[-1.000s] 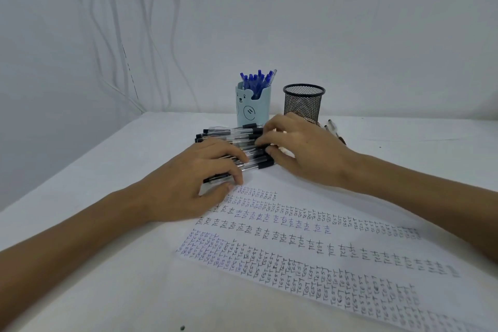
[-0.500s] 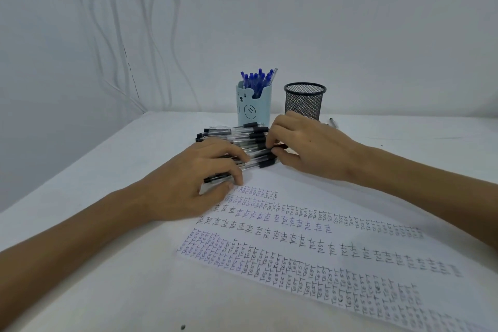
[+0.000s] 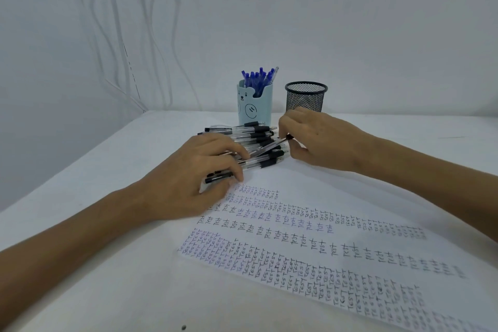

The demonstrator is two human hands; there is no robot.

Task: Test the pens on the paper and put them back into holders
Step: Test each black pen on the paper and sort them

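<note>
Pen (image 3: 269, 146), pinched by right hand (image 3: 323, 140), runs left-right, tip raised rightward; left hand (image 3: 194, 178) grips pen pile (image 3: 242, 132).

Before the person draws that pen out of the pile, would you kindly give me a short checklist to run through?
1. Right hand pinches one clear pen with a black grip near its tip: ok.
2. Left hand grips the pile of clear black-grip pens, steadying it: ok.
3. Pinched pen free of the others: cannot tell.
4. White paper with rows of "TEST" has bare space beside its short top row: ok.
5. Black wire-mesh cup upright, mouth unobstructed: ok.
6. Room left in the light blue bear-faced holder, which holds blue pens: cannot tell.
</note>
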